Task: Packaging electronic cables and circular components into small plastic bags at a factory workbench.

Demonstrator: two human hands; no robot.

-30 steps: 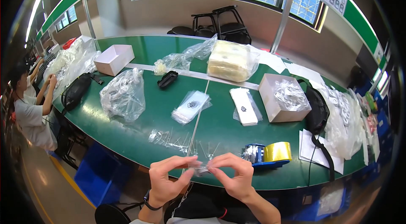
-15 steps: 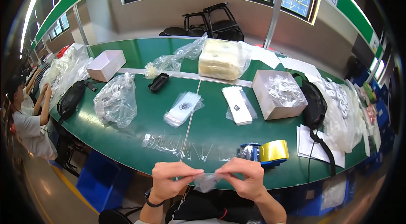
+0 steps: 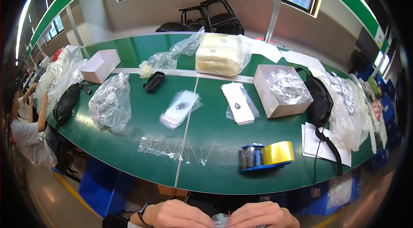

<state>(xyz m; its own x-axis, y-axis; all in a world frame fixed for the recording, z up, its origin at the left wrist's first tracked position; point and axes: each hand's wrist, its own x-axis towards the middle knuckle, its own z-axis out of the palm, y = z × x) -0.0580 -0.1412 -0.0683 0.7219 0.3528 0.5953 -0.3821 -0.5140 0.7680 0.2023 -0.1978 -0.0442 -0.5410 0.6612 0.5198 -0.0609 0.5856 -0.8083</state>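
At the lower edge, in front of the table, my left hand [image 3: 177, 214] and my right hand [image 3: 258, 215] are close together. Both have their fingers closed on a small clear plastic bag [image 3: 220, 218], which shows only in part between them. The fingertips and whatever the bag holds are cut off or hidden. Beyond the hands, a blue tape dispenser [image 3: 254, 168] with a roll of yellow tape [image 3: 278, 153] stands on the table. Left of it lie clear tape strips [image 3: 161, 148] and several thin pin-like pieces [image 3: 201, 158]. Further back are two stacks of flat bags, one printed [image 3: 180, 108] and one white [image 3: 238, 106].
A box of white cables [image 3: 282, 109] stands at right beside a black pouch [image 3: 319, 101] and papers [image 3: 320, 146]. A filled plastic bag [image 3: 111, 105] and another black pouch [image 3: 66, 106] lie left. A wrapped yellowish stack [image 3: 218, 60] stands behind. A co-worker [image 3: 32, 131] is at far left.
Both hands have moved down and toward me, away from the table edge, taking the small clear plastic bag with them. The view has shifted slightly.
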